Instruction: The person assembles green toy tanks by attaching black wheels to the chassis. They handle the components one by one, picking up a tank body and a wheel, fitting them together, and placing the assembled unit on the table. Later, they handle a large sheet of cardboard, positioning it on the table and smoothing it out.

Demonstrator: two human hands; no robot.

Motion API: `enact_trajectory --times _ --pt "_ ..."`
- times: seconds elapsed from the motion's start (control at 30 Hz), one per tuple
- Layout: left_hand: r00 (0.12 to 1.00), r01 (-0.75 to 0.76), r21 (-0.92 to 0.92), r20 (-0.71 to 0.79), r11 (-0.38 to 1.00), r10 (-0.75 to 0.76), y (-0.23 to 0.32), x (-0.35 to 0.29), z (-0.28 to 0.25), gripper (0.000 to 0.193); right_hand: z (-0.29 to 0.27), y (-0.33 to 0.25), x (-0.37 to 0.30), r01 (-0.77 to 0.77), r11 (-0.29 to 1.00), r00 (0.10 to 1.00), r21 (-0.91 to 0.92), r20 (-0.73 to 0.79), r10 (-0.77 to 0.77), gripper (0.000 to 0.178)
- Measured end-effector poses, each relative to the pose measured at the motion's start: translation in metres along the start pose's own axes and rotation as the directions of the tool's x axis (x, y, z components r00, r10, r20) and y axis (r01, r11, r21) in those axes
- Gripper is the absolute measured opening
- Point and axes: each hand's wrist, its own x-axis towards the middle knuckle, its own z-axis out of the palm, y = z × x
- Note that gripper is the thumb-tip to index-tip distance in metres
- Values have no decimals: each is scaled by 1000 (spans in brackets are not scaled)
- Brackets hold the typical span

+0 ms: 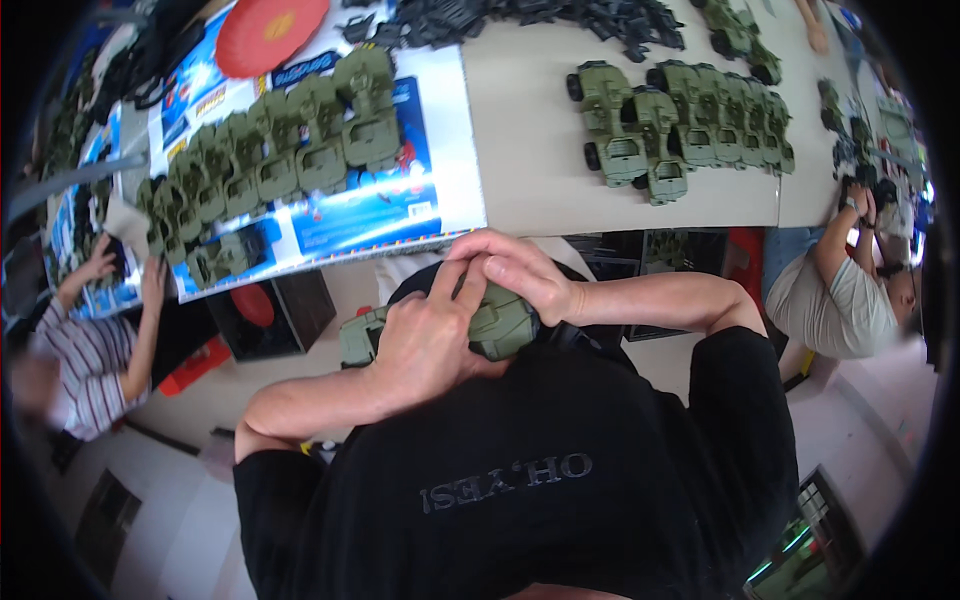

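An olive-green toy military vehicle (503,325) is held close against my black shirt, below the table's near edge. My left hand (425,330) is closed over its middle, so the vehicle shows on both sides of that hand. From the right, my right hand (525,272) curls over the far side of the same vehicle. The fingertips of both hands meet there. A black wheel at its right end is partly visible. What the fingers press on is hidden beneath them.
A row of green toy vehicles (280,150) stands on printed blue sheets at the left. More green vehicles (715,110) line the table's right side. Black plastic parts (560,15) and a red plate (270,35) lie farther back. People work at both sides.
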Motion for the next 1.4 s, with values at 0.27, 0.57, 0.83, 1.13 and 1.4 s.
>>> enact_trajectory --times 0.27,0.57,0.83,1.13,1.4 --pt "985 26 -250 -161 968 -68 -31 95 -6 79 -80 0 42 -92 867 795 -489 -561 -232 32" --pt "904 120 -425 -327 897 -276 -60 248 71 105 -172 36 -71 -777 473 9 -415 -758 -652 59" --pt "909 65 -541 -315 838 -274 -29 283 130 120 -200 59 -92 -698 704 -70 -131 -966 -249 86" --pt "923 143 -581 -213 801 -320 39 325 143 121 -255 53 -141 -715 672 -91 -191 -929 -360 85" --pt "936 139 -604 -178 785 -302 37 313 122 106 -274 43 -149 -504 843 -170 -188 -935 -310 75"
